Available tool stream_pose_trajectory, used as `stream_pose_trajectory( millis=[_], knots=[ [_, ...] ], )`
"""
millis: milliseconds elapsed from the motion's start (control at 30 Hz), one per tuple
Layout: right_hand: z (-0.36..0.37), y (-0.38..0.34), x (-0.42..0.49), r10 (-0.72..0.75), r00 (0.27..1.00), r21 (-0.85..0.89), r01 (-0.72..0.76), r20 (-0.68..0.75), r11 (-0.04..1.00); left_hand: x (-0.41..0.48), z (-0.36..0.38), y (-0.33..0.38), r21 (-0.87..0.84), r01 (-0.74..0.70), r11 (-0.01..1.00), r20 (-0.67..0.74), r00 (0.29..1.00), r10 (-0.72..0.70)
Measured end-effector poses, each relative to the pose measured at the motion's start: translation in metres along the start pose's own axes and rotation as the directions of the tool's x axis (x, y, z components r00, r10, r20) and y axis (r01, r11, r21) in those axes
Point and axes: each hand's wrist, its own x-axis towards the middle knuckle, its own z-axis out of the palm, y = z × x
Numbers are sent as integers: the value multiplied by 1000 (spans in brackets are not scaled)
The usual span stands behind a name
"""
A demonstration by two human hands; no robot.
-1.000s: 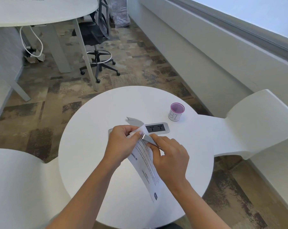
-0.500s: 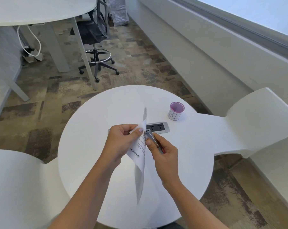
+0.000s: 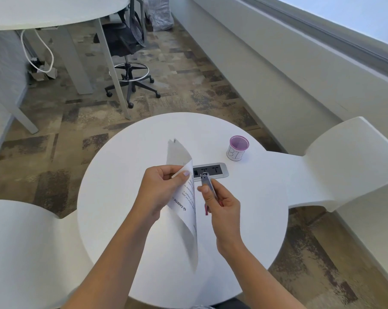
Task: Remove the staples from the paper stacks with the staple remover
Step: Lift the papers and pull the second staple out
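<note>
My left hand [image 3: 160,188] pinches a white printed paper stack [image 3: 185,204] near its top and holds it above the round white table [image 3: 112,175]. The sheets hang curled and edge-on, and one page flares upward behind my fingers. My right hand [image 3: 222,205] grips a slim metal staple remover [image 3: 207,182] with a pink end, its jaw tip pointing away from me. The tool sits just right of the paper and does not touch it. I cannot make out a staple.
A small cup [image 3: 237,148] with a purple inside, hand-lettered "BIN", stands at the table's far right. A grey power-socket panel [image 3: 211,171] is set into the tabletop behind the tool. White moulded seats flank the table, and an office chair [image 3: 130,43] stands further back.
The paper was lifted from lying on the table to hanging upright in my left hand. My right hand drew the staple remover away from the paper's corner, to the right.
</note>
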Motion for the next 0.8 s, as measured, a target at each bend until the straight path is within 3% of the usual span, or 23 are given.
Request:
stream_pose_trajectory(
  millis=[133,333,500,633,733,800],
  knots=[
    [-8,3,8,-79,992,-87,70,-97,994,2,-3,-4,14,-22,1000,4,1000,21],
    [-28,26,33,-69,987,-280,26,-143,960,8,-3,-8,27,-16,1000,-63,998,17],
    [-46,63,57,86,981,-573,-171,-172,802,12,-8,-19,31,-6,1000,-121,993,10],
    [-59,105,67,205,935,-650,-350,-290,675,12,-16,-33,50,-12,999,-162,987,20],
    [-69,136,67,344,843,-630,-538,-413,561,11,-22,-42,62,3,998,-200,980,9],
    [-75,156,66,418,809,-608,-587,-414,534,12,-24,-47,69,15,998,-220,975,0]
  ],
)
